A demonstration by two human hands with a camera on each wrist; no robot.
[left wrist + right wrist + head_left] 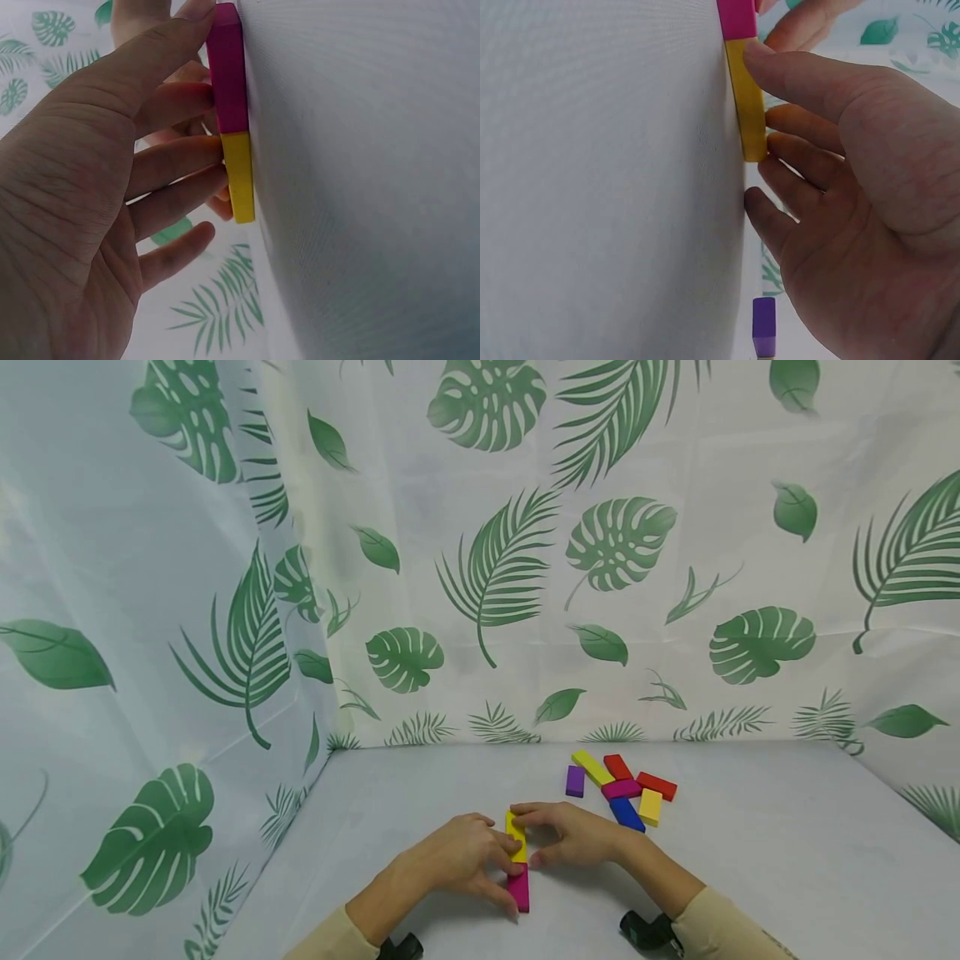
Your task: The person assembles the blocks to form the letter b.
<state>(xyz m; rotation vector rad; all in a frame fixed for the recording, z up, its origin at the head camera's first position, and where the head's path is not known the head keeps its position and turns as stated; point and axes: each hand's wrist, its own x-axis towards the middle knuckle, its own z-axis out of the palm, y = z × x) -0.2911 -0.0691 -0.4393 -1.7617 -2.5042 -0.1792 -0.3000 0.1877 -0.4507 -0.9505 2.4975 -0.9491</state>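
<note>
A yellow block [517, 837] and a magenta block [518, 889] lie end to end on the white table, forming one straight line. My left hand [459, 857] holds the magenta block, its thumb at the near end and its index finger against the side. Other left fingertips touch the yellow block, as the left wrist view shows. From the right, my right hand [573, 837] grips the yellow block, with the thumb [759, 51] close to the joint and fingertips at the far end. In the right wrist view, part of the magenta block [737, 16] shows above the yellow one.
Farther back to the right lies a loose cluster of blocks, among them a purple block [575, 781], a blue block [627, 814] and a red block [657, 786]. A leaf-patterned curtain [510, 693] stands behind the table [420, 777] and along its left side.
</note>
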